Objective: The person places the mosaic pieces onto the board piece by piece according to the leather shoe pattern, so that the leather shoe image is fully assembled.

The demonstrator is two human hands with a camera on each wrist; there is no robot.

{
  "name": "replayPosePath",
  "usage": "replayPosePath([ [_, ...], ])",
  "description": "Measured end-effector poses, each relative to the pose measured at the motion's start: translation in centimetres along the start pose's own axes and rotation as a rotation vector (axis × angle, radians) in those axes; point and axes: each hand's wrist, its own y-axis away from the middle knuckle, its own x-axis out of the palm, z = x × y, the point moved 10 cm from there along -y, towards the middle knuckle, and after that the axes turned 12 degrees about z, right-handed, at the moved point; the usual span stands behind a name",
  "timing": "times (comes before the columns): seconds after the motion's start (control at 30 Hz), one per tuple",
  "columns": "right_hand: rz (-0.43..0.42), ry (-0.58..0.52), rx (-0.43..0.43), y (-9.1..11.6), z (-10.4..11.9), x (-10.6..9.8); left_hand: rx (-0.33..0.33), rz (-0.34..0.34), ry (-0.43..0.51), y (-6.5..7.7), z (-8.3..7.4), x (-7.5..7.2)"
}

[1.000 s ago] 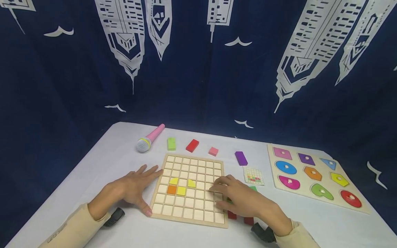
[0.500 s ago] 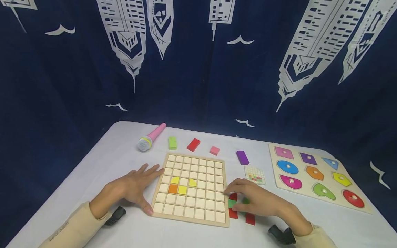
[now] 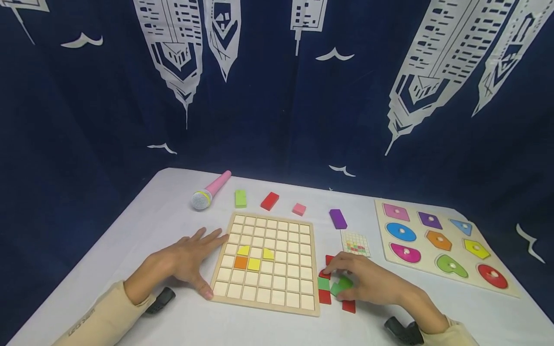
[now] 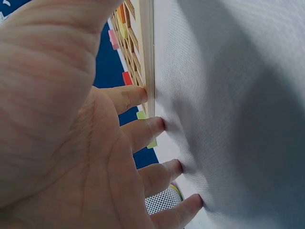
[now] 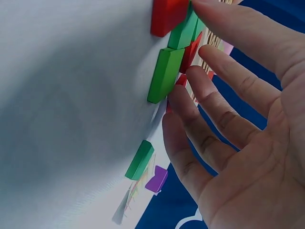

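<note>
The left hand lies spread at the left side of a wooden grid board; its thumb touches the near-left corner and its index finger reaches the left edge. Three yellow tiles and an orange tile sit in the grid. Right of the board, the right hand hovers over loose red tiles and green tiles, partly hiding them. In the right wrist view its fingers are loosely bent, the thumb tip close to a green tile, a lighter green tile standing beside the fingertips.
A pattern card lies beyond the right hand. Behind the board are a pink toy microphone, a light green block, a red block, a pink block and a purple block. A knobbed shape puzzle lies far right.
The right hand has moved right, from over the board's right columns to over the loose tiles. The left hand stays at the board's edge.
</note>
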Motion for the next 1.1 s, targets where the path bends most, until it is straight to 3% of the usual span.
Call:
replayPosePath([
  [0.3, 0.011, -0.008, 0.067, 0.0, -0.4, 0.1, -0.003, -0.003, -0.005, 0.0, -0.1, -0.2],
  [0.8, -0.047, 0.051, 0.145, -0.5, 0.1, -0.1, 0.008, -0.004, 0.000, -0.1, -0.1, -0.1],
  [0.93, -0.074, 0.104, 0.115, -1.0, 1.2, -0.7, 0.010, 0.003, -0.001, -0.1, -0.1, 0.0],
  [1.1, -0.081, 0.093, 0.009, -3.0, 4.4, -1.2, 0.003, 0.008, -0.008, -0.1, 0.0, 0.0],
])
